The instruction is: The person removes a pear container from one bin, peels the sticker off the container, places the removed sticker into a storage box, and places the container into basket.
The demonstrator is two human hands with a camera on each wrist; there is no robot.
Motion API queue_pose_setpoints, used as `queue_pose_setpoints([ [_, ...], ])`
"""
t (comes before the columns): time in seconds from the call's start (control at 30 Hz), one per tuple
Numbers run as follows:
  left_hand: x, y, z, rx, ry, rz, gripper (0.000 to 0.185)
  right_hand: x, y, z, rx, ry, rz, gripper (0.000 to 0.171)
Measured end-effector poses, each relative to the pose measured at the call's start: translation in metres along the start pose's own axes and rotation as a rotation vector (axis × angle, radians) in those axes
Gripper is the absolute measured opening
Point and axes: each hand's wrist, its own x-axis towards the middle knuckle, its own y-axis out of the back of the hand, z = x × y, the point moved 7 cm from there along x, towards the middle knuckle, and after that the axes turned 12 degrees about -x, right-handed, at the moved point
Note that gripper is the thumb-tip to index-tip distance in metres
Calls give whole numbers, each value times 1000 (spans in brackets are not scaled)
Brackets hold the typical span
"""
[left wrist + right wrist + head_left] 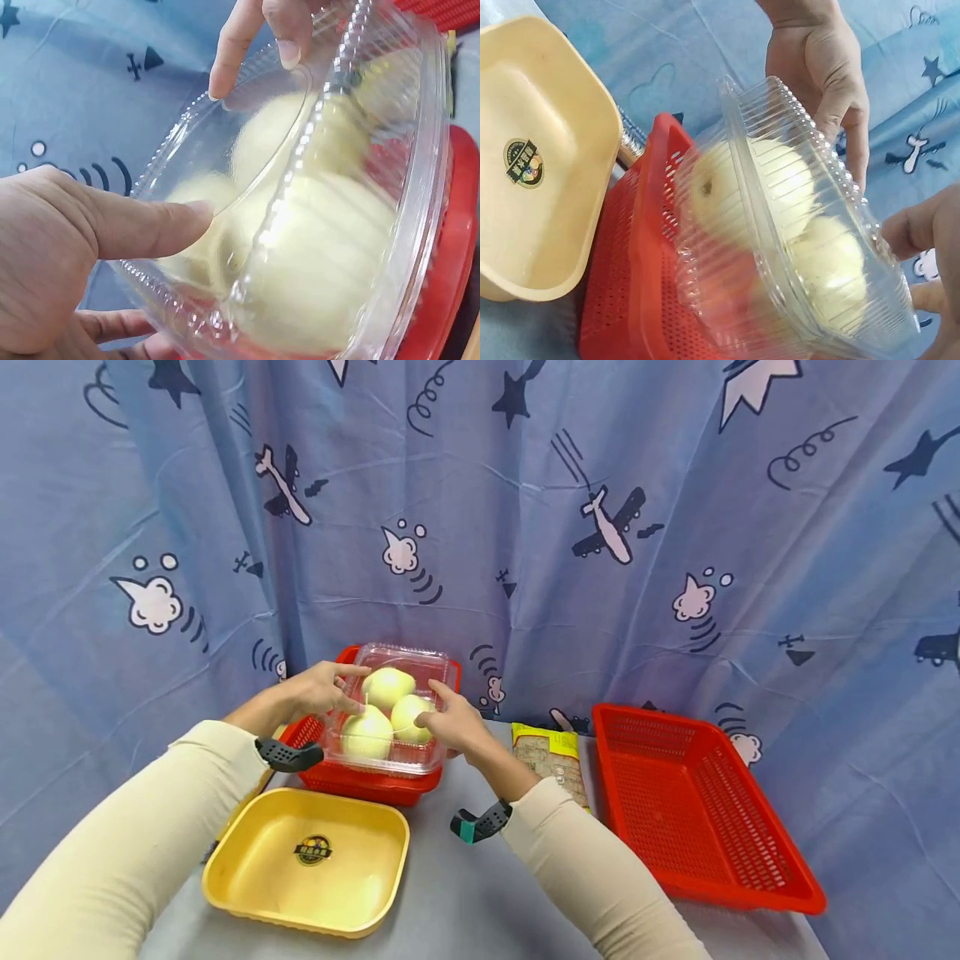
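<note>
A clear plastic clamshell box [390, 767] with several pale yellow round fruits [367, 732] inside is held up at the centre left of the head view. My left hand [318, 689] grips its left side, the thumb lying on the lid in the left wrist view. On the opposite side my right hand [457, 722] holds the box, thumb toward the top. In the right wrist view the box's ribbed wall [757, 202] shows the fruits through it, and its lid looks closed. Just under the box is a red perforated basket [375, 788], partly hidden by it.
A yellow plastic basin [352, 893] with a dark label stands in front of the red basket. To the right lie a yellow-topped packet [551, 752] and a larger red basket [697, 810]. A blue patterned curtain [480, 552] hangs behind the grey table [480, 885].
</note>
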Motion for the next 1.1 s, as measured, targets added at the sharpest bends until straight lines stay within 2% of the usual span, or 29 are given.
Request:
queue_pose_setpoints([
  [0.2, 7, 9, -14, 3, -9, 37, 78, 14, -17, 2, 14, -8, 10, 73],
  [0.4, 15, 17, -31, -26, 6, 80, 78, 30, -35, 8, -11, -34, 31, 73],
  [0.57, 22, 20, -42, -11, 7, 107, 77, 39, -44, 13, -29, -36, 51, 74],
  [0.8, 33, 20, -54, -29, 9, 140, 76, 44, -50, 15, -28, -36, 61, 75],
  [1.1, 37, 21, -69, -67, 31, 149, 74, 48, -63, 18, -22, -70, 64, 78],
])
